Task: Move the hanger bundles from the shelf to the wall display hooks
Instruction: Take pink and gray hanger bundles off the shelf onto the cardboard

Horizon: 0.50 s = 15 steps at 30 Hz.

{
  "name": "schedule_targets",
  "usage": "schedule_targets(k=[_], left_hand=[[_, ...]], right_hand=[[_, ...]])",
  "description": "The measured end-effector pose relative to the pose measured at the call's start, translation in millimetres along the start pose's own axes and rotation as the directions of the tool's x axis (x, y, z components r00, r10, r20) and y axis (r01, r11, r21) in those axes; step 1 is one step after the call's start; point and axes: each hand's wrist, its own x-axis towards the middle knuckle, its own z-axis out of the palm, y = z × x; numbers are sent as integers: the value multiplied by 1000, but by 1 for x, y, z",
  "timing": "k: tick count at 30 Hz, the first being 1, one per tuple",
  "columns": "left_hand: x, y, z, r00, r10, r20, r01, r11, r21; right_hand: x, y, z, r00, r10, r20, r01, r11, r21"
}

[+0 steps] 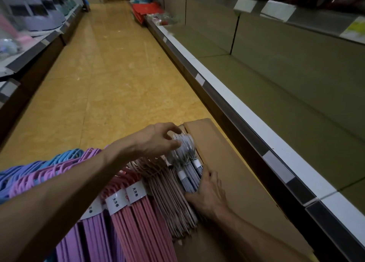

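Two hands are on the grey hanger bundle (187, 163), which lies at the right end of a row of bundles, just beside the cardboard box (227, 163). In the head view, our only one, our left hand (156, 139) curls its fingers round the bundle's hook end, while our right hand (209, 192) rests lower down with fingers bent against the bundle's side, next to the box. We judge this as the pick-up step: the bundle is gripped but not yet lifted clear. Next we would need to raise it free of the pale pink bundle (169, 192) touching it on the far side from the box, then carry it to the hooks, which we cannot see here. Beyond the box runs a long bare shelf (276, 95); on the other side of it lies a yellow tiled floor (110, 64) forming a shop aisle.
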Motion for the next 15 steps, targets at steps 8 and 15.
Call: schedule_targets(k=[8, 15], left_hand=[[11, 0, 15, 997, 70, -21, -73, 976, -207], [23, 8, 19, 995, 91, -34, -96, 962, -255]], right_hand=[[8, -6, 0, 990, 128, -66, -126, 991, 36], [12, -3, 1, 973, 153, -171, -142, 987, 71]])
